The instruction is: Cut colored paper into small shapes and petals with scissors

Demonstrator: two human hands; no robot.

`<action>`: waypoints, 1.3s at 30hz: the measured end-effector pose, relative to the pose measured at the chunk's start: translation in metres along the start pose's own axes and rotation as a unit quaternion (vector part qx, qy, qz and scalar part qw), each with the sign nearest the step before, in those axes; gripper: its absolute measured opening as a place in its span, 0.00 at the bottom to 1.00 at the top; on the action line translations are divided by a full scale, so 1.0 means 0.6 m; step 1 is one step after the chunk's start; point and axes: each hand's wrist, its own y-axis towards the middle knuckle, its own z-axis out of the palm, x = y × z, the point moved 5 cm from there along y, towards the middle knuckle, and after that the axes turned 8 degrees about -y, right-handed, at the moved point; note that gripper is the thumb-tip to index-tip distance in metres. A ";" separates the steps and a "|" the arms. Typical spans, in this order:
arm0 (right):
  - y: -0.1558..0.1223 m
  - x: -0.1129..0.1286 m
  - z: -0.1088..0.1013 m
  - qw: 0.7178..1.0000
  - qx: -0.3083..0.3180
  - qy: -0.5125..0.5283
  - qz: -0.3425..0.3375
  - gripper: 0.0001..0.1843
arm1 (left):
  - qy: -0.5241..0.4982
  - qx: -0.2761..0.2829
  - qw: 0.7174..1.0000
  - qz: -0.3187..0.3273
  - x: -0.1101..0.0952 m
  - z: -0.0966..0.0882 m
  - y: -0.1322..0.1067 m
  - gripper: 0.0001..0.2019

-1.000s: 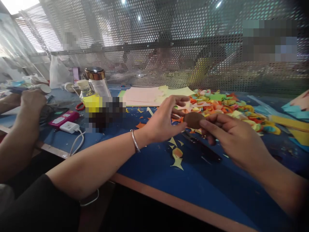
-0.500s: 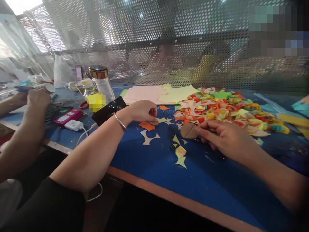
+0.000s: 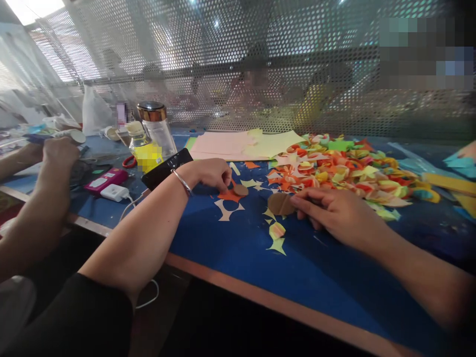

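My right hand [image 3: 327, 208] pinches a round brown cardboard disc [image 3: 280, 204] by its right edge, just above the blue table. My left hand [image 3: 215, 176], a silver bangle at its wrist, has thumb and fingers closed at the left part of an orange paper scrap [image 3: 227, 196]. A smaller cardboard disc [image 3: 241, 191] rests at that scrap's right side, apart from the fingers. Just in front lies a pale pink cut-out scrap [image 3: 225, 212]. Yellow-green scraps [image 3: 277, 244] lie below the larger disc.
A heap of colourful paper pieces [image 3: 334, 166] spreads at back right, with paper sheets [image 3: 223, 145] beside it. A black phone [image 3: 167, 168], bottles [image 3: 159, 131] and a white charger [image 3: 115, 192] stand or lie left. Another person's hand [image 3: 61, 151] works at far left. A perforated metal screen [image 3: 223, 64] closes the back.
My left hand has let go of the smaller disc and shifted left to the orange scrap. My right hand has moved slightly left with the larger disc.
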 end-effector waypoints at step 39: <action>-0.006 -0.034 -0.019 0.992 0.014 -0.128 -0.005 0.18 | -0.457 -0.290 0.835 0.095 -0.051 0.036 0.021 0.14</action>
